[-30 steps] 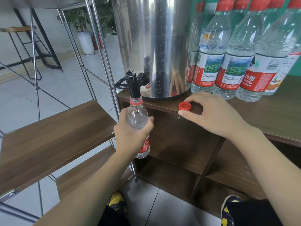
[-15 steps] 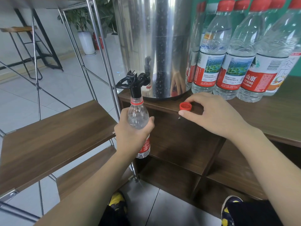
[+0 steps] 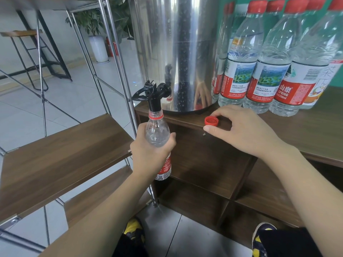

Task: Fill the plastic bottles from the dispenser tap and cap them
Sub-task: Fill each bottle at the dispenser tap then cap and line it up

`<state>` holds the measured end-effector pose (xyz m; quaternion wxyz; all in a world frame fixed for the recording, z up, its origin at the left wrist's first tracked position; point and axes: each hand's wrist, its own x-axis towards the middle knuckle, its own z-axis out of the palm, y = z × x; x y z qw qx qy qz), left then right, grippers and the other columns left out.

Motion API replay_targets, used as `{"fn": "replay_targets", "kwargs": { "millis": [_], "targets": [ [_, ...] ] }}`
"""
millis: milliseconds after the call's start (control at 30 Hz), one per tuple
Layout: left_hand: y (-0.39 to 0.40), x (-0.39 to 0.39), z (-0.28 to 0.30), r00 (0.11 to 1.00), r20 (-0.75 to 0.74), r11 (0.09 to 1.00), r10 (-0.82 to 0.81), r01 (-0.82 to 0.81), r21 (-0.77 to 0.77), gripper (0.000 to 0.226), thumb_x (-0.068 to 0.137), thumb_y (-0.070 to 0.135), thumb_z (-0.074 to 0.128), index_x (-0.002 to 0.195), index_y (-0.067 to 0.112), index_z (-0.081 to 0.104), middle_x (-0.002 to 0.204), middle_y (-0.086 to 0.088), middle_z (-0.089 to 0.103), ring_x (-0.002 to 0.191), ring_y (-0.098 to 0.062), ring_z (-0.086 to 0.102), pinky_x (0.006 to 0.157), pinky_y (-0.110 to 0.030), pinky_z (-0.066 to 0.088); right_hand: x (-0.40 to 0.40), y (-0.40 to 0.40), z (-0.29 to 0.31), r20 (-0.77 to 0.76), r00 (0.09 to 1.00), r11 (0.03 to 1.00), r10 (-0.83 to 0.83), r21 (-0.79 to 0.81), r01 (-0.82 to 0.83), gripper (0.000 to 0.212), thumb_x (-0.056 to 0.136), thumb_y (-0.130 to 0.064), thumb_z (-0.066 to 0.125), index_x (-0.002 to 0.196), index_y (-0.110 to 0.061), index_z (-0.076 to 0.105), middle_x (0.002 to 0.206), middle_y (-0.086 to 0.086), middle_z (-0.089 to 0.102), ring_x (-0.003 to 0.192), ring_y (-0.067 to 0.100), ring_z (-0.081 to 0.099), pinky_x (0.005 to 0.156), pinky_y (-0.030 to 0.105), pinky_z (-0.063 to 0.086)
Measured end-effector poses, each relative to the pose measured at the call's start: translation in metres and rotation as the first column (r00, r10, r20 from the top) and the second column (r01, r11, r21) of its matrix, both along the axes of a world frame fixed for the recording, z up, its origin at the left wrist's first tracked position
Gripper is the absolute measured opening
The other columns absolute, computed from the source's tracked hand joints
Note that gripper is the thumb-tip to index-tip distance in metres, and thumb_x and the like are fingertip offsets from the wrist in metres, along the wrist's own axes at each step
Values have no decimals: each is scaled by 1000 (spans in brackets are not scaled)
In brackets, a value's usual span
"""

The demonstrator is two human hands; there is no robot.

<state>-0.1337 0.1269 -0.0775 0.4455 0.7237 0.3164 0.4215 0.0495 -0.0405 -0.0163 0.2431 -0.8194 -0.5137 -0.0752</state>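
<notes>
Bottle (image 3: 157,134), clear, uncapped, red-labelled, upright under tap (image 3: 155,97).

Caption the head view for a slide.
Left hand holds an uncapped bottle under the dispenser tap; right hand pinches its red cap.

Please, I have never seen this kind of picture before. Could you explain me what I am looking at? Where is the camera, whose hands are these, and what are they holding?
The camera sits on a person's head and looks forward and down, so the two arms are that person's own. No robot is here.

The left hand grips an open plastic bottle, its mouth right under the black tap of a shiny steel dispenser. The right hand rests on the brown wooden cabinet top, thumb and fingers around the bottle's red cap, which lies there with its open side up.

Beside the dispenser stand capped bottles with red and white labels. At the left is a wooden shelf in a metal frame.
</notes>
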Motion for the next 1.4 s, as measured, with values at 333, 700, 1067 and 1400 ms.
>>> {"fn": "replay_targets", "kwargs": {
  "millis": [333,700,1067,1400],
  "targets": [
    [0,0,0,1000,-1,1000,17,-17,13,56,79,39,86,124,23,57,112,9,67,103,-11,66,85,-17,50,0,0,0,5,1000,1000,9,8,-9,44,87,-72,52,114,-39,62,112,-20,59,100,4,54,87,29,47],
    [0,0,0,1000,-7,1000,28,-28,9,60,79,40,86,127,23,56,116,7,67,106,-14,66,92,-27,54,1,0,-1,12,1000,1000,4,8,-4,44,88,-72,53,115,-39,63,112,-21,59,100,3,53,86,27,44],
    [-1,0,1,1000,-2,1000,30,-30,7,58,78,40,86,126,22,58,115,7,67,105,-14,66,90,-24,54,2,1,-1,13,1000,1000,6,3,-6,43,89,-71,53,115,-39,63,112,-21,59,101,3,53,87,28,46],
    [0,1,1,1000,-4,999,31,-31,15,59,78,40,86,127,22,57,115,7,67,105,-14,65,87,-19,50,0,0,0,3,1000,1000,11,17,-11,43,89,-70,54,116,-38,64,113,-21,59,102,3,53,88,27,45]
  ]
}}
